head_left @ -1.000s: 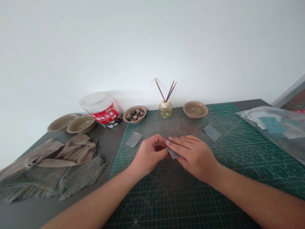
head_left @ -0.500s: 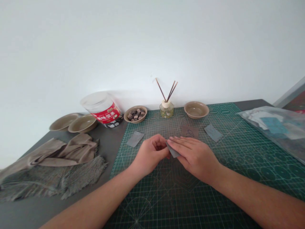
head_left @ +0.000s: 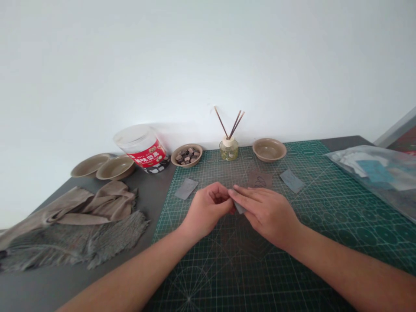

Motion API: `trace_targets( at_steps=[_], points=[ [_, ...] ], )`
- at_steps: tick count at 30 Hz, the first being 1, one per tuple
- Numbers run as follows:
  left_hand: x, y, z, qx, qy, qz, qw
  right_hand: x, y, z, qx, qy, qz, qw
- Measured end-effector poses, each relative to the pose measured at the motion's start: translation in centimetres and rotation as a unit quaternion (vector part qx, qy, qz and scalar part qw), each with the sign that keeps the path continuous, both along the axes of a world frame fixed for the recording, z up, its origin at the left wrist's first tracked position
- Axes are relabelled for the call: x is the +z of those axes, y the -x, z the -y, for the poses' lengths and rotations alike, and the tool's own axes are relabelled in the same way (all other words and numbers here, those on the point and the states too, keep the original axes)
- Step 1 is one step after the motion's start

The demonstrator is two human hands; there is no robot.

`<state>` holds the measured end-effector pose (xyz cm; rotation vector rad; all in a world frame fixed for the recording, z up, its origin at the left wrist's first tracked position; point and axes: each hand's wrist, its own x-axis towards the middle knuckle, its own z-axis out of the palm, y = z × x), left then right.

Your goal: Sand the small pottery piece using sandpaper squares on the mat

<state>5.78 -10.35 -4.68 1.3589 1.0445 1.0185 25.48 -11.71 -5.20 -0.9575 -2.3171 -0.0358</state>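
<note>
Above the middle of the green cutting mat [head_left: 201, 277], my left hand [head_left: 209, 209] is closed in a pinch, its fingertips meeting my right hand; whatever it pinches is hidden. My right hand [head_left: 266, 212] is closed on a small grey piece [head_left: 239, 207], which shows partly beneath its fingers. A grey rectangular piece [head_left: 186, 188] lies on the mat to the left, and a similar blue-grey piece [head_left: 292, 180] to the right. Just behind my right hand lies a brown square [head_left: 260, 179] with a dark marking.
Along the wall stand a bowl of small blocks [head_left: 186, 156], a reed diffuser [head_left: 229, 148], another bowl [head_left: 269, 150] and a red-labelled tub [head_left: 143, 149]. Two bowls [head_left: 116, 167] overlap at the left, behind a crumpled cloth [head_left: 97, 210]. A clear bag [head_left: 383, 173] lies at the right.
The whole view has shifted slightly. My right fingers have moved a little over the grey piece, and less of it shows.
</note>
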Motion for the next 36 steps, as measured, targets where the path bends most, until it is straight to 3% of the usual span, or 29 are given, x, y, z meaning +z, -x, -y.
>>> trace_targets(
  at_steps=[16, 24, 32, 36],
  points=[
    [-0.11, -0.19, 0.13, 0.022, -0.011, -0.02, 1.0, 0.13, 0.32, -0.07, -0.007, -0.013, 0.004, 1.0],
    [-0.16, -0.41, 0.47, 0.045, -0.018, 0.004, 0.999, 0.14, 0.53, 0.23, 0.0, 0.005, -0.065, 0.998],
    [0.42, 0.31, 0.18, 0.075, -0.065, 0.02, 0.995, 0.2, 0.14, 0.16, -0.049, 0.068, -0.085, 0.993],
    [0.14, 0.45, 0.13, 0.053, -0.08, 0.037, 0.995, 0.52, -0.16, -0.07, -0.081, 0.082, -0.114, 0.987]
  ],
)
